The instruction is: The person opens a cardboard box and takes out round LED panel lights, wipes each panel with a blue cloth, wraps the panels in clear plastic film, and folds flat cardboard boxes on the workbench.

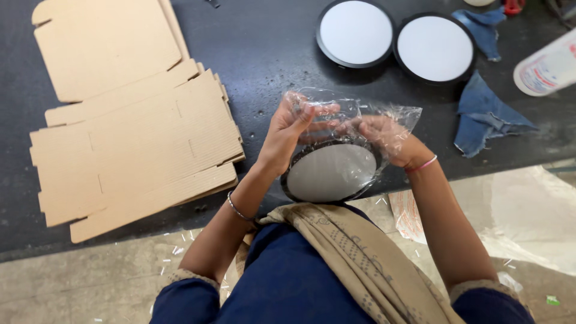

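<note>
Round black-rimmed white panel light (331, 173) held in a clear crinkly plastic bag (360, 117) over the near edge of the dark table (270, 48).
Left hand (288, 135) and right hand (384, 137) both pinched shut on the bag's open top; flat brown cardboard blanks (138, 138) off to the left, two matching round lights (355, 32) beyond.

packaging-wise: a clear plastic bag (360, 129), crinkly and see-through, sits near the front edge of the dark tabletop (264, 48), wrapped partly around a round black-rimmed white disc (332, 173). to the left lies a stack of flat unfolded cardboard boxes (135, 141), plain tan, corrugated. far right edge, a white bottle (549, 66) lies tilted with a pale label showing red print.
</note>
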Available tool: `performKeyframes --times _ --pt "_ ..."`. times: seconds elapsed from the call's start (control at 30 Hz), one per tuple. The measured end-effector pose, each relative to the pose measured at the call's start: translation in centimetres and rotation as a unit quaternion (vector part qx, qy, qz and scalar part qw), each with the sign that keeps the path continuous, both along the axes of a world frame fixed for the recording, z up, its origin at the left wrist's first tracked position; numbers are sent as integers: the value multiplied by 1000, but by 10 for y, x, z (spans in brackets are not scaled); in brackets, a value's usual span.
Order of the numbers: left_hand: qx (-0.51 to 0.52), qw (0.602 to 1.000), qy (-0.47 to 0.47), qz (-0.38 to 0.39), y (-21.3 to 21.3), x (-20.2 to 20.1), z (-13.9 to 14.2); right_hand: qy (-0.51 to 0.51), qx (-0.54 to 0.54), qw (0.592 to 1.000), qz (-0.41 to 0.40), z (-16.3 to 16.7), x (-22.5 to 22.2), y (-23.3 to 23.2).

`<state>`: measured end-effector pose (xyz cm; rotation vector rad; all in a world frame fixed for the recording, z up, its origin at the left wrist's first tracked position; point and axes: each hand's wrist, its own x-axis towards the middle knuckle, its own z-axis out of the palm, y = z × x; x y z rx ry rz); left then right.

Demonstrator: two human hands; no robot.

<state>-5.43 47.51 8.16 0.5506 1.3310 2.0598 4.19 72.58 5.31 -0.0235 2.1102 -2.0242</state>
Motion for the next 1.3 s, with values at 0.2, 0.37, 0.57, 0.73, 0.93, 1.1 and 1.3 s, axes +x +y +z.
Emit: performKeyframes --times 0.2,0.37,0.57,0.73,0.93,1.1,1.3 --pt "26 999 11 46 4 -4 0 -67 -34 994 84 19 -33 10" --pt "16 998 14 55 9 -5 4 -78 43 987 131 48 -42 7" --pt "-71 989 108 73 -1 -9 8 -16 148 975 164 69 -44 -4" --pt "-301 923 226 76 -23 -11 25 95 231 951 183 70 -43 -6" --pt "-313 898 303 66 -10 2 46 77 253 957 122 58 -35 -17" --pt "-282 856 424 85 5 33 60 106 272 950 106 51 -29 -16" --pt "-244 819 512 88 17 66 71 86 164 980 73 48 -25 -16"
